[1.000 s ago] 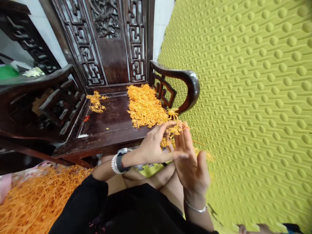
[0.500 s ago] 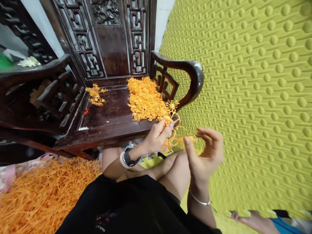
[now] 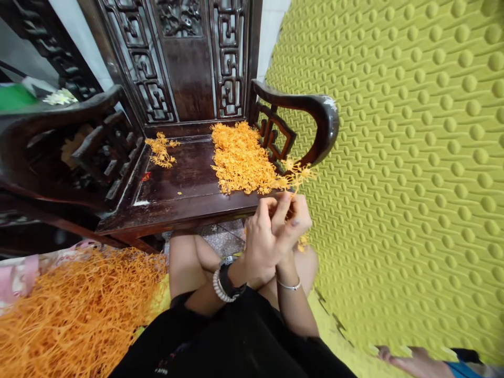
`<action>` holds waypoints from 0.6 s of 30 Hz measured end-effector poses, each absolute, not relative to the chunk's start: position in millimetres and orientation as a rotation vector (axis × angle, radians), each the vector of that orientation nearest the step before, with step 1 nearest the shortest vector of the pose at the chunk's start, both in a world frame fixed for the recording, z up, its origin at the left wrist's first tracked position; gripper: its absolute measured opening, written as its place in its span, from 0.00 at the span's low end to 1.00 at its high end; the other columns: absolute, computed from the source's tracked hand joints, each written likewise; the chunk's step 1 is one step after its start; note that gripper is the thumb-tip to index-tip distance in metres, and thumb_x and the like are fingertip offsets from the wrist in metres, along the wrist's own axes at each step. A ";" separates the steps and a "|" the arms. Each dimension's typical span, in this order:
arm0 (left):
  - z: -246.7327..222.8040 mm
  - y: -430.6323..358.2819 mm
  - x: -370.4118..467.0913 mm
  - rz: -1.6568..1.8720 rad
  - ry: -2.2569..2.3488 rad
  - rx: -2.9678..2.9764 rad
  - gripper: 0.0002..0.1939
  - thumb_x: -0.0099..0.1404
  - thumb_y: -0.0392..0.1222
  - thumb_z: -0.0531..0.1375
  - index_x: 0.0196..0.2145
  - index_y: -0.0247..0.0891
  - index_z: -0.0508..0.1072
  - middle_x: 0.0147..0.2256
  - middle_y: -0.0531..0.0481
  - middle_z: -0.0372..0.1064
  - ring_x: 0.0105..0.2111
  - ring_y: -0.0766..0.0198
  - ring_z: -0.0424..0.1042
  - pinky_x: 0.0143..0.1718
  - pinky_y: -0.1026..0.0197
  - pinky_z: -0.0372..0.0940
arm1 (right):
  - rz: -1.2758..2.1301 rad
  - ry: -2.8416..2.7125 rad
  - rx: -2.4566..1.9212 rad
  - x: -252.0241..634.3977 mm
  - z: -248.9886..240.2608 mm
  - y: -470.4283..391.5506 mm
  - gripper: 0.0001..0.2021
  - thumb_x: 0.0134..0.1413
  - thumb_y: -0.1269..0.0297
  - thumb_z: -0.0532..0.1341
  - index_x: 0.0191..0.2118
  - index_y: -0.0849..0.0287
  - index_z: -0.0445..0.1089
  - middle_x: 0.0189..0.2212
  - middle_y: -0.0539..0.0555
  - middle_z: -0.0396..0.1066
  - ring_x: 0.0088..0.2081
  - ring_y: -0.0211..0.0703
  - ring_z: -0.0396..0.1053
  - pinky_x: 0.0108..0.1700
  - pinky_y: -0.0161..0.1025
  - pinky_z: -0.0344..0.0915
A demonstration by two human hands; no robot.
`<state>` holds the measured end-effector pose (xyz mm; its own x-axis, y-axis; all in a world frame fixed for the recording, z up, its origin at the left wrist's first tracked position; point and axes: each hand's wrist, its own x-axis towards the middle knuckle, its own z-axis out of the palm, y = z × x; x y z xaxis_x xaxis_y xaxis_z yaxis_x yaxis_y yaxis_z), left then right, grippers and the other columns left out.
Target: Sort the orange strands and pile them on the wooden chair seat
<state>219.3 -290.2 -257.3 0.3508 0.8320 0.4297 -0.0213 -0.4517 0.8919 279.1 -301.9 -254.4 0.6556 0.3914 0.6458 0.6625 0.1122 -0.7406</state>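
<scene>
My left hand (image 3: 258, 236), with a watch and a coiled white band at the wrist, is closed on a lacy orange strand piece (image 3: 296, 172). My right hand (image 3: 297, 218), wearing a thin bracelet, presses against the left with its fingers bent around the same piece. Small flower-like ends of the piece stick out above the fingertips, and a bit of orange hangs below. The part between the fingers is hidden. Just beyond the hands, a heap of orange flower-like pieces (image 3: 242, 160) lies on the dark wooden chair seat (image 3: 189, 173).
A smaller orange cluster (image 3: 161, 149) and a red scrap (image 3: 146, 176) lie on the seat's left side. Loose orange strands (image 3: 86, 304) fill the lower left. The carved armrest (image 3: 326, 121) curves out at right, beside yellow bumpy matting (image 3: 394, 184). Another person's foot (image 3: 409, 362) shows lower right.
My right hand has moved left and up from its spread position to meet the left hand. The strand stretched between them is now gathered in the fingers. The view has shifted slightly.
</scene>
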 end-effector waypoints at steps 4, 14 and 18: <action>-256.9 -277.0 214.7 1.173 0.666 1.939 0.19 0.67 0.57 0.51 0.28 0.39 0.63 0.25 0.52 0.64 0.25 0.66 0.64 0.30 0.62 0.59 | 0.085 -0.857 -1.331 278.5 -255.8 -294.8 0.21 0.62 0.54 0.53 0.21 0.56 0.49 0.18 0.43 0.45 0.20 0.33 0.43 0.23 0.36 0.43; -297.9 -253.3 185.9 0.717 0.553 1.941 0.30 0.69 0.57 0.45 0.14 0.37 0.53 0.15 0.57 0.47 0.17 0.72 0.49 0.22 0.63 0.46 | 0.495 -0.648 -0.953 340.0 -222.2 -328.5 0.29 0.49 0.49 0.65 0.17 0.58 0.46 0.15 0.40 0.38 0.16 0.27 0.33 0.16 0.31 0.33; -297.6 -265.7 169.7 0.582 0.285 2.117 0.26 0.69 0.53 0.50 0.16 0.36 0.56 0.17 0.56 0.50 0.19 0.71 0.52 0.24 0.63 0.47 | 0.585 -0.646 -0.993 357.8 -218.4 -348.2 0.27 0.49 0.48 0.65 0.17 0.57 0.49 0.13 0.40 0.38 0.14 0.27 0.34 0.15 0.32 0.31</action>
